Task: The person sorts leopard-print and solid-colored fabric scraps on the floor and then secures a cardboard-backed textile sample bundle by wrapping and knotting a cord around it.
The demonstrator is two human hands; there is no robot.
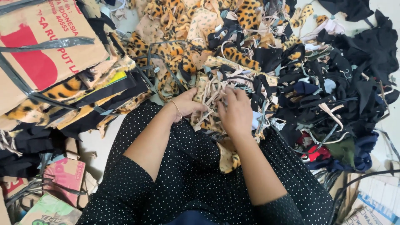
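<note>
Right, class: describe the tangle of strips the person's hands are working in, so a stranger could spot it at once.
Start at the big heap of fabric scraps on the floor. At its near edge, the left hand and right hand meet in a bundle of beige strips. Unlike the leopard-print scraps and black scraps around it, it is plain, pale and stringy.

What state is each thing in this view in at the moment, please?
Left hand: gripping the beige strips.
Right hand: fingers pinching the beige strips.
Beige strips: tangled, held between both hands.
Scrap pile: heaped, loose.
Cardboard box: strapped shut.
</note>
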